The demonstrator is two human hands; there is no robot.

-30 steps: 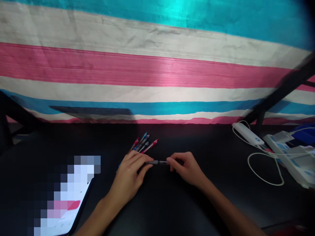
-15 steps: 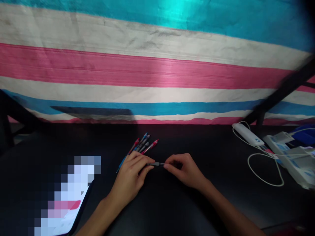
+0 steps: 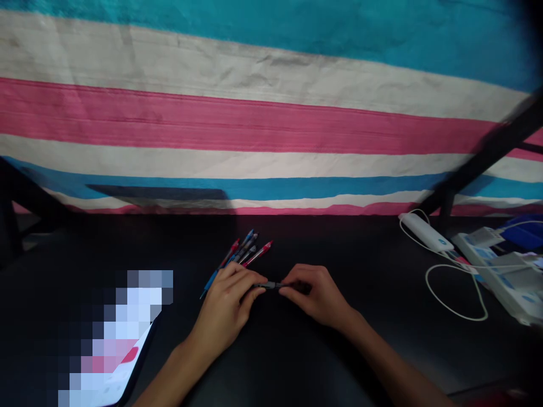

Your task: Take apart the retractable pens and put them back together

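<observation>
Over the black table, a dark grey pen (image 3: 270, 285) spans the short gap between my two hands. My left hand (image 3: 231, 294) pinches its left end between thumb and fingers, hiding that part. The other end is in the pinch of my right hand (image 3: 311, 291), where a thin black piece shows at the fingertips. Several pens (image 3: 243, 249) with red, blue and dark parts lie fanned out just behind my left hand, which covers some of their lower ends.
A lit phone (image 3: 123, 362), partly pixelated, lies at the lower left. To the right are a white power bank (image 3: 426, 232), a looped white cable (image 3: 458, 318) and a power strip (image 3: 500, 277). A striped sheet (image 3: 271, 127) hangs behind the table (image 3: 271, 362).
My right hand has moved slightly left, so less of the pen shows between the hands. My left hand stays nearly still. A bright reflection on the striped sheet has faded.
</observation>
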